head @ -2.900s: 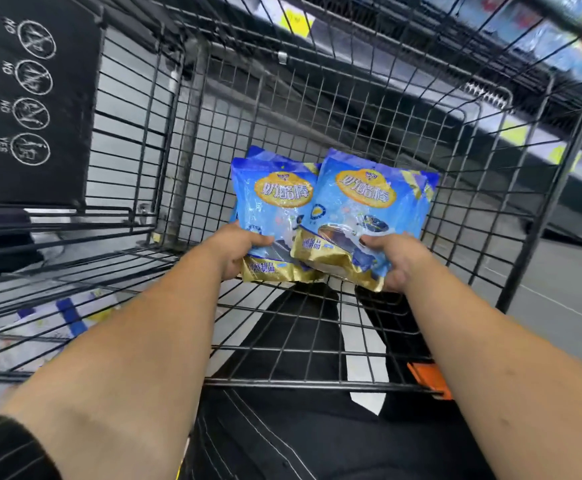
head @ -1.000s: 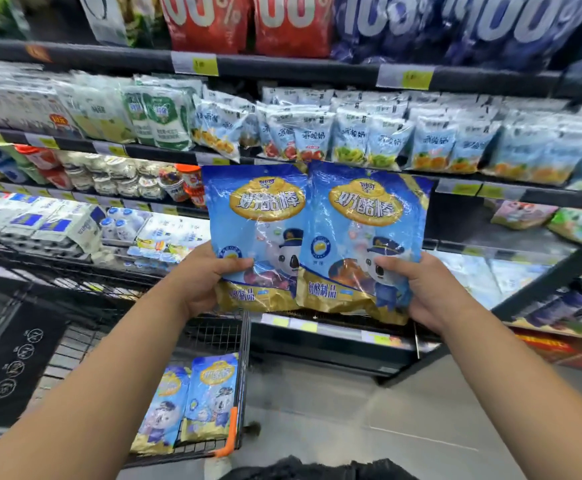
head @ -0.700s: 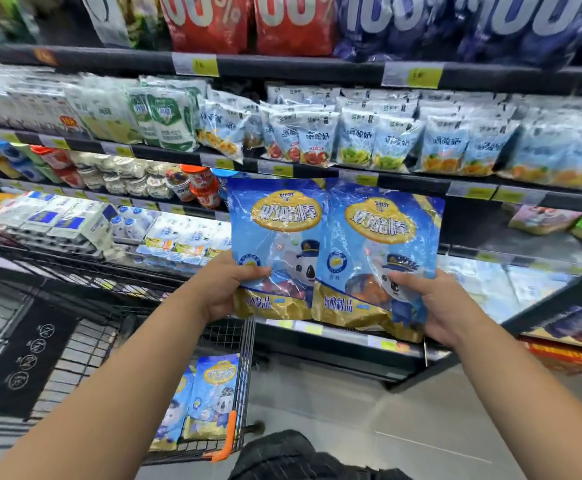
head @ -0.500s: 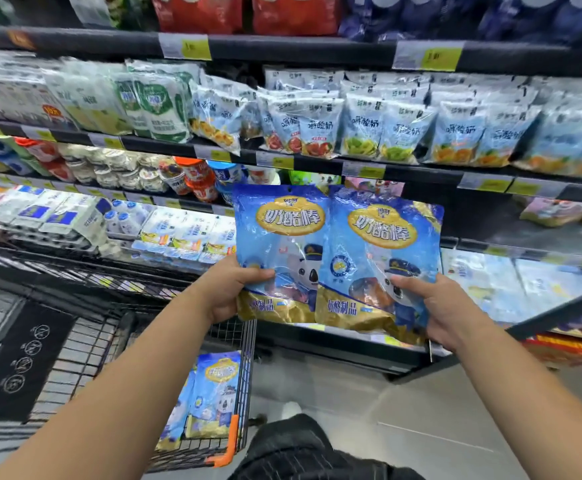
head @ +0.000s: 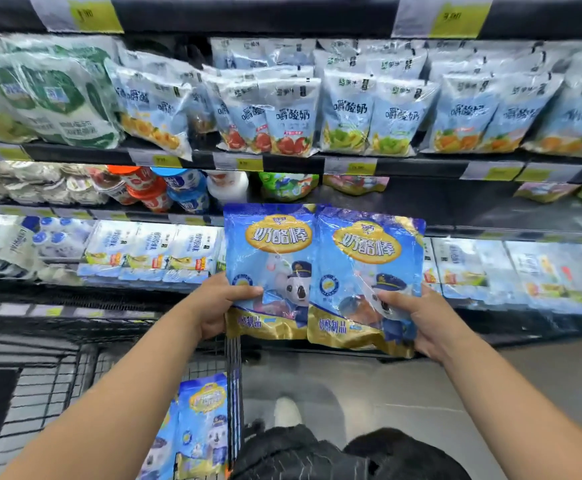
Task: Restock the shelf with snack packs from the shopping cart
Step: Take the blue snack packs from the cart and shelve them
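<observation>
Down low in the shopping cart (head: 233, 362), more blue packs (head: 202, 427). Higher up, left hand (head: 217, 306) curled round one snack pack (head: 269, 261), right hand (head: 421, 323) pinching a second pack (head: 369, 268), both in the air in front of the shelf (head: 421, 169). Gripped only near the bottom, so might flop, slip, or knock bags (head: 293, 123) beyond.

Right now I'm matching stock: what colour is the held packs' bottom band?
Gold bottom band on both snack packs; head view shows it best.

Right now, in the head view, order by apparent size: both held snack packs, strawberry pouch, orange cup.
1. Left-hand snack pack and right-hand snack pack: alike, nearest the camera.
2. Strawberry pouch.
3. Orange cup.
</observation>
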`<control>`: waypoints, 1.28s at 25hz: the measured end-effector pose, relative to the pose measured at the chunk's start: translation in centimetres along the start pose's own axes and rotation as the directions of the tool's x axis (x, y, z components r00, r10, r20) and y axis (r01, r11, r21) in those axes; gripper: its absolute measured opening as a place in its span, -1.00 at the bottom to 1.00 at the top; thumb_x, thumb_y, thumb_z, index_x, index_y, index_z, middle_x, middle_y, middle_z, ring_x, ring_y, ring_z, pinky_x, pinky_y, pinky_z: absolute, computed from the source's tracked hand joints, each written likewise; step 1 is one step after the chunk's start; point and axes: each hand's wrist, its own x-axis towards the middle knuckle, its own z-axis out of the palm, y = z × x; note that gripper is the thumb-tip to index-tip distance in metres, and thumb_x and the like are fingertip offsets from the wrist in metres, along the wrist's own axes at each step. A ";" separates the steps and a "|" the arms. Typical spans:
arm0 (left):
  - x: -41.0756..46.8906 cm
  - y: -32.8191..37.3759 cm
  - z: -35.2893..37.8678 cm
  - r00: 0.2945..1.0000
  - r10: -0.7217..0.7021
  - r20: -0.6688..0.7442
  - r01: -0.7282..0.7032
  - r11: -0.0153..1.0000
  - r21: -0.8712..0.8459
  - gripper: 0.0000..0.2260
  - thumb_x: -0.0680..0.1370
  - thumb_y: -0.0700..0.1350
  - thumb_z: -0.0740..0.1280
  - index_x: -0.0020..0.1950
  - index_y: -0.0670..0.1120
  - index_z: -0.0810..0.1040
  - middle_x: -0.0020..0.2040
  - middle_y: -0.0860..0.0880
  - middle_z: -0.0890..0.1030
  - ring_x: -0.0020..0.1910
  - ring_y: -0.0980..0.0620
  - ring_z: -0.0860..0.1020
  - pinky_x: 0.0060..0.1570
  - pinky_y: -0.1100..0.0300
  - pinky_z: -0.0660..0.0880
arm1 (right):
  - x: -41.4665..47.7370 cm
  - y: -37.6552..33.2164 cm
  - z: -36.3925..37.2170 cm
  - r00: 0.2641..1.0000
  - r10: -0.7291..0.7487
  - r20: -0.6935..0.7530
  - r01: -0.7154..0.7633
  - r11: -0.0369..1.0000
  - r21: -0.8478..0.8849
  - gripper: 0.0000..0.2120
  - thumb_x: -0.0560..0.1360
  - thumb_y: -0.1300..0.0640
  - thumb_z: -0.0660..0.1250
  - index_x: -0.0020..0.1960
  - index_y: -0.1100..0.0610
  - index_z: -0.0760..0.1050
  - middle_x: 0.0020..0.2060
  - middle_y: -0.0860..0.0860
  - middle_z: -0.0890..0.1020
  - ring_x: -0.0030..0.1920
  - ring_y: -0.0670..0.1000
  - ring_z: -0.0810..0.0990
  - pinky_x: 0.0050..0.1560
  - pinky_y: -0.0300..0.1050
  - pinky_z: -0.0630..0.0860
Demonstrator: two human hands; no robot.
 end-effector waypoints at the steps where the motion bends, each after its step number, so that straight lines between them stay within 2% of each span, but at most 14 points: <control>1: 0.9 -0.1 0.2 1.000 -0.013 0.001 0.013 1.000 0.005 -0.74 0.51 -0.37 0.35 0.18 -0.20 0.55 -0.10 -0.17 0.72 -0.22 -0.12 0.71 -0.20 -0.07 0.65 | 0.7 0.1 -0.4 1.000 0.007 -0.015 -0.007 1.000 0.003 -0.89 0.46 0.37 0.36 -0.03 0.26 0.51 -0.42 0.17 0.58 -0.66 0.07 0.40 -0.64 -0.19 0.39; 5: 3.8 -0.8 1.4 0.998 -0.047 -0.035 0.047 0.999 -0.008 -0.70 0.48 -0.37 0.37 0.20 -0.24 0.55 -0.08 -0.17 0.71 -0.20 -0.13 0.70 -0.14 -0.12 0.63 | 3.9 0.5 -2.3 0.998 0.044 -0.044 -0.043 0.999 0.014 -0.83 0.45 0.37 0.38 0.04 0.27 0.54 -0.38 0.18 0.61 -0.63 0.08 0.45 -0.64 -0.16 0.43; 8: 5.6 -1.5 2.2 0.997 -0.061 -0.053 0.059 0.997 -0.040 -0.70 0.50 -0.40 0.35 0.21 -0.23 0.53 -0.09 -0.16 0.71 -0.20 -0.12 0.70 -0.20 -0.08 0.66 | 6.6 0.7 -3.7 0.997 0.065 -0.028 -0.065 0.998 0.001 -0.78 0.44 0.37 0.39 0.08 0.27 0.55 -0.35 0.18 0.63 -0.58 0.13 0.49 -0.64 -0.15 0.44; 11: 7.8 -2.3 3.2 0.995 -0.049 -0.085 0.043 0.996 -0.077 -0.75 0.52 -0.43 0.29 0.14 -0.20 0.54 -0.15 -0.12 0.72 -0.24 -0.08 0.70 -0.26 -0.02 0.66 | 9.8 0.5 -5.0 0.998 0.056 -0.021 -0.057 0.997 -0.041 -0.86 0.45 0.38 0.38 -0.01 0.23 0.55 -0.39 0.14 0.64 -0.60 0.11 0.51 -0.65 -0.15 0.44; 14: 10.0 -2.6 4.4 0.994 -0.046 -0.098 0.038 0.996 -0.080 -0.77 0.54 -0.43 0.26 0.13 -0.20 0.54 -0.20 -0.09 0.72 -0.28 -0.05 0.69 -0.31 0.02 0.66 | 12.5 0.8 -6.1 1.000 0.019 -0.021 -0.021 0.998 -0.065 -0.88 0.44 0.37 0.38 -0.04 0.26 0.54 -0.48 0.14 0.60 -0.68 0.08 0.41 -0.65 -0.16 0.41; 16: 11.9 -2.8 4.6 0.994 -0.049 -0.098 0.041 0.996 -0.085 -0.74 0.51 -0.42 0.29 0.14 -0.19 0.55 -0.17 -0.10 0.72 -0.26 -0.05 0.70 -0.28 0.01 0.66 | 14.3 1.2 -6.8 1.000 -0.003 -0.016 0.002 0.998 -0.066 -0.86 0.42 0.36 0.39 -0.03 0.29 0.54 -0.49 0.18 0.57 -0.69 0.08 0.37 -0.64 -0.16 0.41; 19: 14.8 -3.5 4.2 0.997 -0.028 -0.078 0.021 0.996 -0.085 -0.60 0.35 -0.38 0.43 0.16 -0.17 0.57 -0.10 -0.14 0.71 -0.21 -0.10 0.69 -0.21 -0.06 0.66 | 16.8 2.1 -7.8 1.000 -0.010 -0.012 0.010 1.000 -0.007 -0.81 0.40 0.35 0.39 0.00 0.27 0.55 -0.48 0.13 0.59 -0.68 0.06 0.32 -0.63 -0.19 0.37; 22: 17.4 -4.2 3.9 0.998 -0.003 -0.068 -0.003 0.997 -0.083 -0.64 0.32 -0.29 0.40 0.11 -0.14 0.63 0.01 -0.20 0.69 -0.12 -0.17 0.66 -0.07 -0.18 0.61 | 18.6 3.2 -8.6 0.998 -0.036 -0.045 0.037 0.999 0.020 -0.75 0.38 0.36 0.39 0.05 0.25 0.57 -0.40 0.11 0.64 -0.62 0.06 0.41 -0.63 -0.20 0.36; 25: 19.5 -4.7 3.9 0.996 0.022 -0.090 -0.027 0.998 -0.049 -0.60 0.30 -0.29 0.41 0.15 -0.17 0.61 0.09 -0.25 0.67 -0.03 -0.22 0.66 0.02 -0.23 0.59 | 20.7 4.4 -9.6 0.995 -0.056 -0.081 0.057 0.998 0.006 -0.67 0.39 0.39 0.38 0.16 0.32 0.55 -0.24 0.22 0.63 -0.61 -0.02 0.48 -0.62 -0.23 0.37; 27: 20.5 -5.1 3.7 0.996 0.050 -0.076 -0.052 0.998 -0.035 -0.56 0.28 -0.29 0.43 0.17 -0.18 0.60 0.15 -0.29 0.63 0.07 -0.29 0.62 0.06 -0.27 0.57 | 21.7 4.9 -9.8 0.992 -0.080 -0.093 0.079 0.997 -0.013 -0.69 0.40 0.41 0.39 0.14 0.30 0.57 -0.16 0.24 0.65 -0.52 -0.02 0.57 -0.57 -0.23 0.44; 29: 21.1 -4.9 2.9 0.995 0.083 -0.053 -0.084 0.996 -0.024 -0.45 0.13 -0.27 0.58 0.11 -0.16 0.64 0.10 -0.26 0.67 -0.02 -0.24 0.66 -0.14 -0.16 0.65 | 22.4 5.2 -9.8 0.988 -0.125 -0.090 0.125 0.992 -0.002 -0.75 0.38 0.42 0.41 0.03 0.23 0.62 -0.19 0.16 0.71 -0.36 0.04 0.65 -0.41 -0.14 0.57; 31: 21.7 -4.6 2.7 0.990 0.141 0.004 -0.141 0.990 -0.009 -0.27 -0.11 -0.08 0.71 0.05 -0.12 0.69 0.02 -0.19 0.71 -0.12 -0.19 0.70 -0.20 -0.12 0.63 | 23.3 5.3 -10.3 0.976 -0.186 -0.112 0.185 0.983 -0.015 -0.77 0.34 0.41 0.44 -0.06 0.18 0.62 -0.23 0.07 0.73 -0.26 0.05 0.69 -0.21 -0.08 0.63; 32: 22.1 -4.4 2.6 0.988 0.152 -0.014 -0.152 0.988 0.008 -0.27 -0.12 0.00 0.71 0.03 -0.11 0.70 0.00 -0.17 0.71 -0.14 -0.20 0.69 -0.16 -0.18 0.59 | 23.7 5.0 -10.3 0.971 -0.211 -0.112 0.212 0.977 -0.003 -0.76 0.33 0.42 0.43 -0.07 0.17 0.61 -0.23 0.05 0.73 -0.25 0.03 0.70 -0.17 -0.08 0.63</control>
